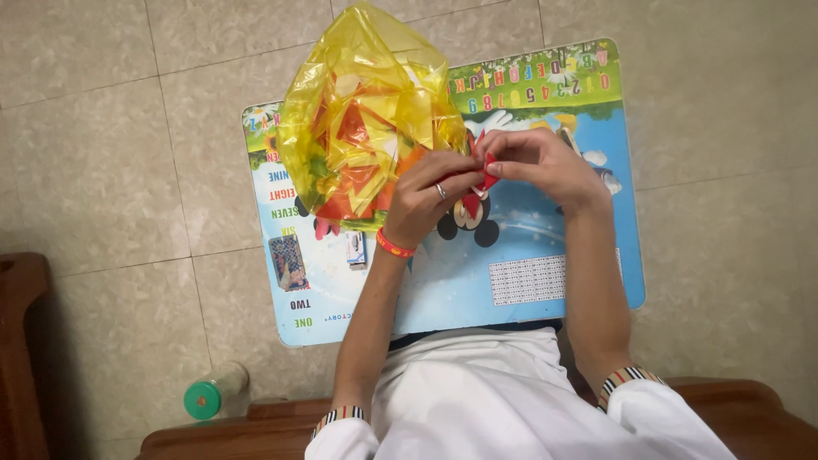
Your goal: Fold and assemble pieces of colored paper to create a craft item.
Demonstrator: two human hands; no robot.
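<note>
Between both hands' fingertips (474,163), red paper (488,177).

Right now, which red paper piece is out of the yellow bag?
The small red paper piece pinched between the left hand and right hand. The other folded red and orange pieces sit inside the yellow plastic bag.
</note>
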